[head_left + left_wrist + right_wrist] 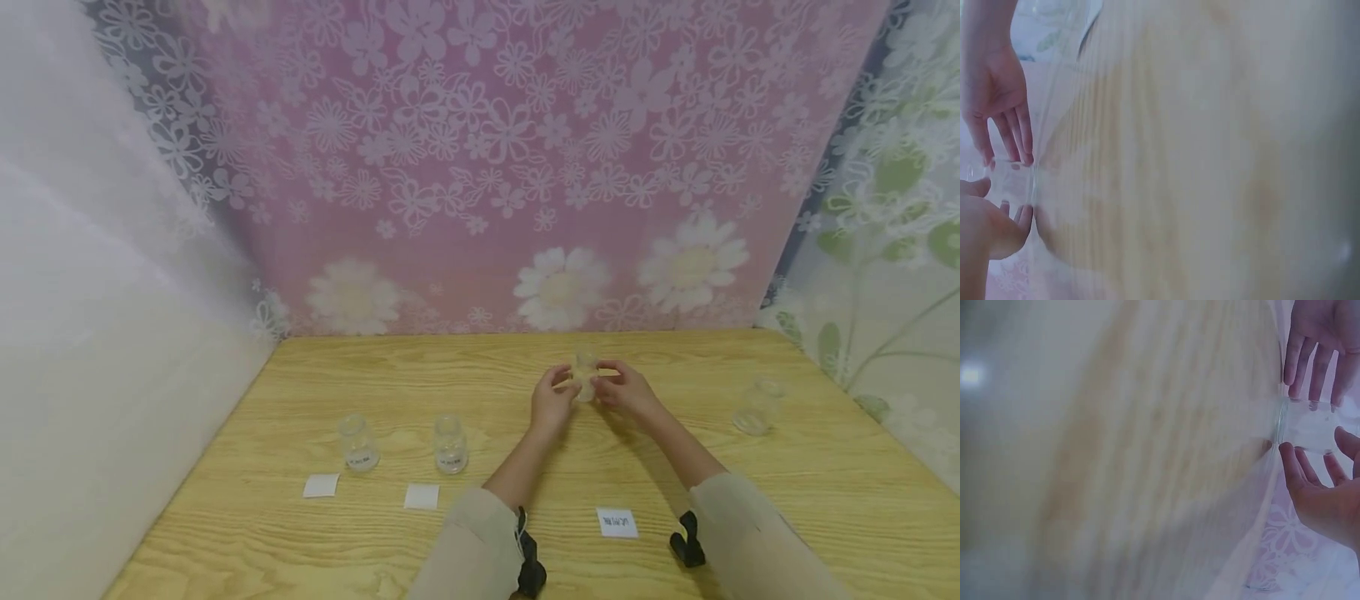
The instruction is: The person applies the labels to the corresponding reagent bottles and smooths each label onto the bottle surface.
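In the head view my left hand (552,402) and right hand (626,392) hold a small clear glass jar (585,373) between them at the back of the table. Both sets of fingertips meet its sides. In the left wrist view the left hand (994,222) has its thumb and fingers around the near side of the jar (1013,181), close to the tabletop; the right hand's fingers reach it from above. The right wrist view shows the right hand (1329,494) cupped at the jar (1310,427) from below.
Two clear jars with printed labels, one at left (359,443) and another beside it (450,446), stand behind two white cards (321,486) (422,497). A white card with writing (617,522) lies between the forearms. Another clear jar (757,407) stands at the right on the wood-grain table (285,550).
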Tool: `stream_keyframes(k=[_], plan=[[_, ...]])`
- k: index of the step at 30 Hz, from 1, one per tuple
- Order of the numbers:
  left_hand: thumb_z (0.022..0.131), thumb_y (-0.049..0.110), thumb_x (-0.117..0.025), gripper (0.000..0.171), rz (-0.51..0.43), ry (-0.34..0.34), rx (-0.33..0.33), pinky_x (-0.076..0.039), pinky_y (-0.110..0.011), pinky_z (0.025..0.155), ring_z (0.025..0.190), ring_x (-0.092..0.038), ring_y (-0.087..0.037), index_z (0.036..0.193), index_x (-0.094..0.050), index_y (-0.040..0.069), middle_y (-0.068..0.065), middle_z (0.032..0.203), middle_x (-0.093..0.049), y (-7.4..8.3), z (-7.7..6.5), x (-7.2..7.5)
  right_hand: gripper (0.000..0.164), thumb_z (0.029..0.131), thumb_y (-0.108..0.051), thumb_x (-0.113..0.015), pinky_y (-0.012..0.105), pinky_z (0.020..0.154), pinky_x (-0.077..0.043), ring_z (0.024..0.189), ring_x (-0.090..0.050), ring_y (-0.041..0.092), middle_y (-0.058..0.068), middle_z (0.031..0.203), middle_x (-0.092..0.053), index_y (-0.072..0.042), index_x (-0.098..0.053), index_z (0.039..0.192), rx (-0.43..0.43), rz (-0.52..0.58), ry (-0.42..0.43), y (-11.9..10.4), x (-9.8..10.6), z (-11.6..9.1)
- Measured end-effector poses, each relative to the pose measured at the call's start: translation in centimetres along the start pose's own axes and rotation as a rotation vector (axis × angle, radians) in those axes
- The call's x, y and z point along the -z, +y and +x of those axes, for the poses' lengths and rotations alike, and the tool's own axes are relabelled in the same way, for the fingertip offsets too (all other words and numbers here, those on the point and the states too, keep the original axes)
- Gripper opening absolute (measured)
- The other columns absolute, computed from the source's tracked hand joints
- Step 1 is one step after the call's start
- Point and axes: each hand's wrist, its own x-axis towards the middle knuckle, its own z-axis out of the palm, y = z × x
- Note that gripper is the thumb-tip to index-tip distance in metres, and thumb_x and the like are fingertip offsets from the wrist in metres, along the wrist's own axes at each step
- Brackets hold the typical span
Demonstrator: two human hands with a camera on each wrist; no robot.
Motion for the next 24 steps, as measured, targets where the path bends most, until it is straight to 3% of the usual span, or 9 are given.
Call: stream_keyframes(k=[5,15,24], plan=[[0.083,0.005,-0.066,0.032,0.022,0.049,-0.015,-0.049,-0.033,0.078,0.097,-0.056,-0.024,0.115,-0.059,0.009,-0.012,0.112,-0.058,-0.2,-0.9,-0.1,0.052,0.096,-0.015,-0.051,0.044,0.087,-0.045,0.107,-0.05,0.043,0.037,0.122,-0.043,0.009,-0.028,0.136,-0.008,0.008,-0.016,-0.3,-0.2,-1.1],[0.085,0.009,-0.065,0.033,0.059,0.028,-0.041,-0.048,-0.035,0.079,0.098,-0.054,-0.024,0.118,-0.059,0.01,-0.011,0.112,-0.056,-0.4,-2.9,0.6,0.048,0.096,-0.011,-0.05,0.042,0.086,-0.046,0.105,-0.052,0.041,0.037,0.121,-0.044,0.01,-0.03,0.134,-0.021,-0.002,-0.023,-1.0,-1.1,-2.9],[0.085,0.01,-0.066,0.033,0.111,0.031,-0.08,-0.043,-0.04,0.09,0.108,-0.052,-0.029,0.116,-0.058,0.009,-0.011,0.115,-0.058,-0.3,-4.1,1.1,0.049,0.095,-0.01,-0.05,0.041,0.084,-0.047,0.107,-0.051,0.042,0.036,0.122,-0.043,0.011,-0.03,0.134,-0.012,0.0,-0.012,-1.0,-1.6,-3.9]])
